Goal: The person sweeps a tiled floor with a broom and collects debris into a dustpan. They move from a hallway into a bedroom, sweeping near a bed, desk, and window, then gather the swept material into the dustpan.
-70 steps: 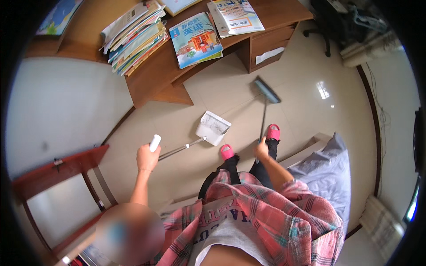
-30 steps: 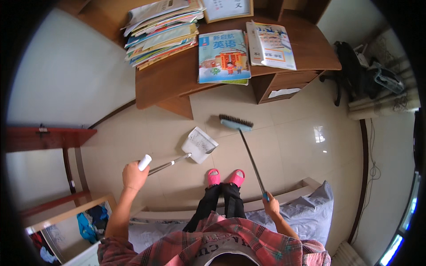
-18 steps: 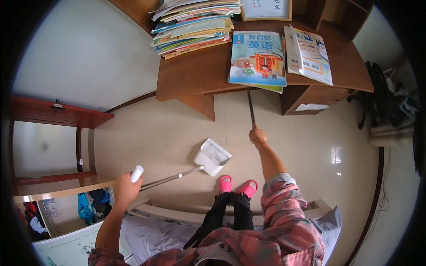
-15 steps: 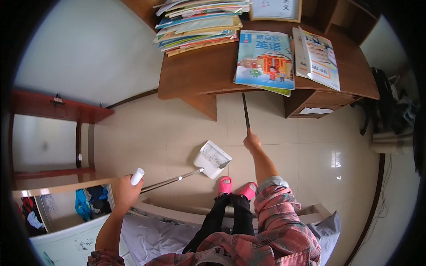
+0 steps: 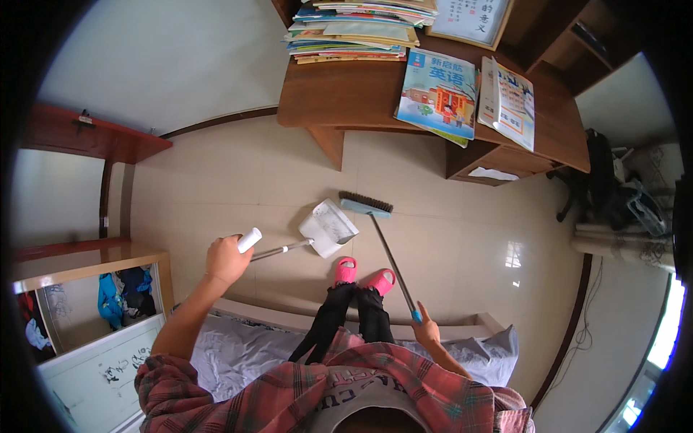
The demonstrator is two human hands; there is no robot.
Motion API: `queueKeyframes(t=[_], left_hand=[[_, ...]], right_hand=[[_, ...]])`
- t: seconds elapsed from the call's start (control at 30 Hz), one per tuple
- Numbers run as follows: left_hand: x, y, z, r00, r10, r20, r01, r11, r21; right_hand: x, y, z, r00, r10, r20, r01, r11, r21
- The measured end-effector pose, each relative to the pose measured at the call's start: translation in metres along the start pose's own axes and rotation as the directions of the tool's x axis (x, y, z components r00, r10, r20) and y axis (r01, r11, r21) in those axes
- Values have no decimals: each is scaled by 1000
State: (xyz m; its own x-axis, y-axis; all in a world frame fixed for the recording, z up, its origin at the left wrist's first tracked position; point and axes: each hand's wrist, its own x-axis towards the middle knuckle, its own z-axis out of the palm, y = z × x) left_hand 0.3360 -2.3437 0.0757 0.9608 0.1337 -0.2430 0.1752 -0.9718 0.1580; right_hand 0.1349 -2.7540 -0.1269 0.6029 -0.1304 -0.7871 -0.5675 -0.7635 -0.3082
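My left hand [image 5: 226, 261] is wrapped round the upper end of the dustpan's long metal handle, whose white grip pokes out past my fist. The white dustpan [image 5: 328, 229] is on the tiled floor, in front of my pink slippers [image 5: 346, 270], with grey dirt in it. At its far right side is the broom [image 5: 367, 205], with a light blue head and dark bristles that face the desk. My right hand [image 5: 426, 332], drawn back near my body, is closed on the blue end of its dark pole; one finger points forward.
Ahead is a brown wooden desk [image 5: 339, 94] with a stack of books [image 5: 354, 29] and workbooks [image 5: 437, 94]. A bed with a grey sheet [image 5: 238, 353] is behind my legs. An open cabinet [image 5: 162, 281] stands left; a dark chair [image 5: 603, 173] stands right.
The broom has come out from under the desk toward me, its head now beside the dustpan. My right hand has pulled back. My left hand and the dustpan have shifted slightly in view.
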Motion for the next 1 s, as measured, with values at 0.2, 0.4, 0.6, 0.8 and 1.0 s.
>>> queueKeyframes(t=[0.2,0.4,0.6,0.8,1.0], left_hand=[[33,-11,-31,981,194,21,-196,974,118],[70,-53,-48,946,299,122,-313,943,116],[95,-57,-29,856,497,141,-510,857,75],[106,-92,-32,828,520,212,-536,844,21],[119,-109,-36,831,475,288,-494,869,-7]], right_hand=[[-10,28,4,945,130,-301,-26,945,327],[74,-12,-41,899,341,-276,-142,822,552],[155,16,101,855,416,-310,-289,878,381],[10,-230,266,943,268,199,-326,868,375],[-88,-279,217,976,211,47,-185,701,689]])
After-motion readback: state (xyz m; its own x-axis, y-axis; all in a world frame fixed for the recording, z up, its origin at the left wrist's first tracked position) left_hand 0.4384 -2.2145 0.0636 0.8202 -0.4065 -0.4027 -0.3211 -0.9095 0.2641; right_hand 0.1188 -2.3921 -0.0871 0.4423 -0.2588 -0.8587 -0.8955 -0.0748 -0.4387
